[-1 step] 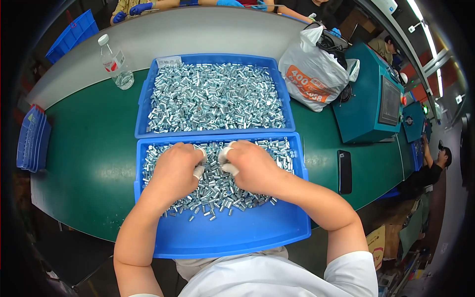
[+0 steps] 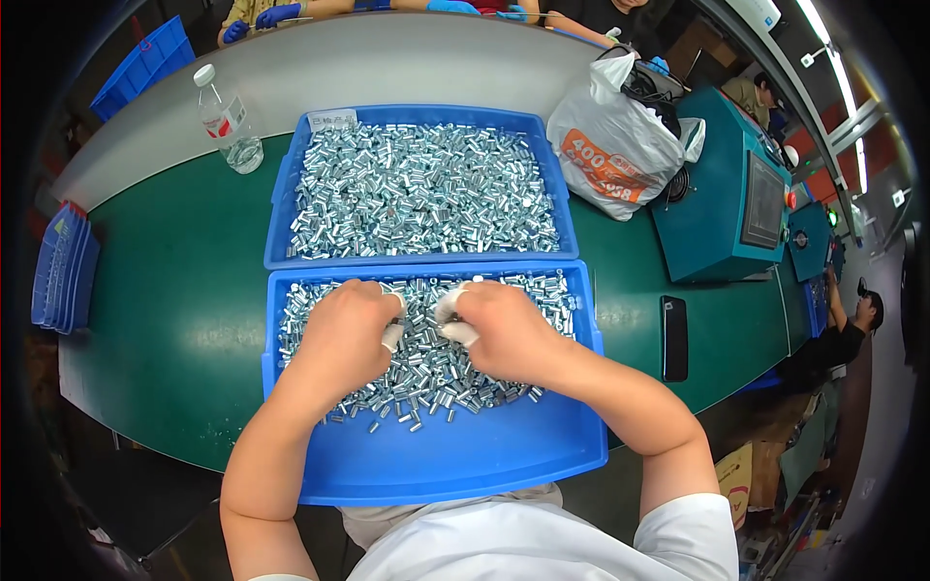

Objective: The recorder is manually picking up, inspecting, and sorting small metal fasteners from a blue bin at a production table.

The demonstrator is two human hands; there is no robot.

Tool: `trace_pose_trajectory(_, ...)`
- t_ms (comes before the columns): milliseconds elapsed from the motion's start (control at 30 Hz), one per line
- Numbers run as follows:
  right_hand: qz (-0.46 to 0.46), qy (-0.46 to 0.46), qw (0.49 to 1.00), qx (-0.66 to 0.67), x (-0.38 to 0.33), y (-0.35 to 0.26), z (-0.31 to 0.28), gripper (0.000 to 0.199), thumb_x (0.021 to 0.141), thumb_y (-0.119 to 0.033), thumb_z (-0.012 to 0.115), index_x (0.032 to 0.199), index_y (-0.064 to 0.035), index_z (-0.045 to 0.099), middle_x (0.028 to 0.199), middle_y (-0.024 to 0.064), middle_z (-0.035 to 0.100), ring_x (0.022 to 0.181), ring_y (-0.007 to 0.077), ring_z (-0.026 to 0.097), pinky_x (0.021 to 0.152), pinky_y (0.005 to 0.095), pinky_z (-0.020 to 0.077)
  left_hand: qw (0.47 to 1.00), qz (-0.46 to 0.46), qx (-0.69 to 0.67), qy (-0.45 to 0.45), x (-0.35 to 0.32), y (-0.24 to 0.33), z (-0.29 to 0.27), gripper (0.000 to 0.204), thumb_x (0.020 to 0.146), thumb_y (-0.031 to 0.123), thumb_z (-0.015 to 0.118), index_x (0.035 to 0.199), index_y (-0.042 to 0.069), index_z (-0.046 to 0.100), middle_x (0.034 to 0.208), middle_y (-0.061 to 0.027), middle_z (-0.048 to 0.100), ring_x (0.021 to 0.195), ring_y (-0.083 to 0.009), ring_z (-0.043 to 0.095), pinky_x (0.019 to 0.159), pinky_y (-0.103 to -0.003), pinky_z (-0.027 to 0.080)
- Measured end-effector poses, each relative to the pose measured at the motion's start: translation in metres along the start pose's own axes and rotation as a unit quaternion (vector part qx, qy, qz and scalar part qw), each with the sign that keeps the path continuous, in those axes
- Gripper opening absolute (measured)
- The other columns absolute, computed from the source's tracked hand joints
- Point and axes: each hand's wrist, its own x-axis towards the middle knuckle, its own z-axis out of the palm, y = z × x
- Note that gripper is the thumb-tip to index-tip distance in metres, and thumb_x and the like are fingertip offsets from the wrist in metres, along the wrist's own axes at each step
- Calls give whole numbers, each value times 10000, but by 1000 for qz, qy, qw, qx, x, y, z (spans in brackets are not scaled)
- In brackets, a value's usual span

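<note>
Small metal cylinders [image 2: 426, 373] are heaped in the near blue tray [image 2: 455, 455] at the centre of the frame, and both hands are held over the heap, well apart from the tray's lower rim. By the left hand [image 2: 347, 334], the cylinders are met at its white-covered fingertips, which are turned toward the frame's middle; by the right hand [image 2: 509, 329], they are met in the same way from the other side, with a gap left between the two hands. The fingers of both are curled, but whether any cylinder is pinched in either cannot be told. Below the heap, a strip of blue tray floor is exposed, with a few cylinders strewn along its upper edge. The upward side is bounded by the far blue tray [image 2: 446, 115], filled with similar cylinders. Green tabletop [image 2: 165, 339] is seen on both sides, reaching to a stack of blue bins [image 2: 66, 276] at far left and a dark phone [image 2: 674, 339] at right.
</note>
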Motion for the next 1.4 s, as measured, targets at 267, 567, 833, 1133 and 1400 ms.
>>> trace_pose_trajectory(267, 139, -31, 948, 284, -30, 0, -14, 119, 909, -34, 713, 1022, -18, 681, 901, 70, 723, 810, 150, 695, 737, 307, 543, 1000, -12, -18, -2, 1, -3, 6, 116, 765, 63, 774, 842, 35, 691, 795, -133, 628, 809, -357, 647, 719, -488, 507)
trace_pose_trajectory(567, 201, -40, 822, 532, -38, 19, -4, 94, 955, -4, 664, 1047, -13, 650, 1019, 61, 709, 996, 139, 685, 868, 282, 549, 998, 65, 20, 7, 5, -2, 7, 114, 750, 36, 771, 829, 47, 690, 774, -108, 617, 772, -338, 634, 685, -457, 507)
trace_pose_trajectory(833, 96, -12, 872, 480, -43, 11, -3, 156, 914, -12, 706, 1070, -8, 707, 934, 80, 745, 850, 121, 691, 776, 292, 554, 995, 78, 54, 3, 5, 8, 5, 156, 644, -44, 710, 752, 21, 619, 755, -123, 576, 777, -344, 614, 692, -453, 506)
trace_pose_trajectory(1133, 165, -86, 862, 472, -39, 22, -6, 133, 943, -1, 670, 1073, -10, 697, 934, 69, 741, 872, 125, 700, 795, 282, 560, 990, 72, 116, 20, 4, 9, 17, 156, 615, -45, 666, 714, 42, 582, 771, -114, 566, 788, -310, 600, 723, -434, 501)
trace_pose_trajectory(1400, 146, -70, 854, 495, -40, 25, -4, 140, 958, -3, 648, 1097, -11, 668, 949, 78, 736, 867, 121, 695, 780, 276, 563, 986, 54, 158, 4, 8, 25, 15, 120, 647, -45, 638, 721, 36, 587, 794, -117, 563, 813, -308, 587, 734, -443, 492)
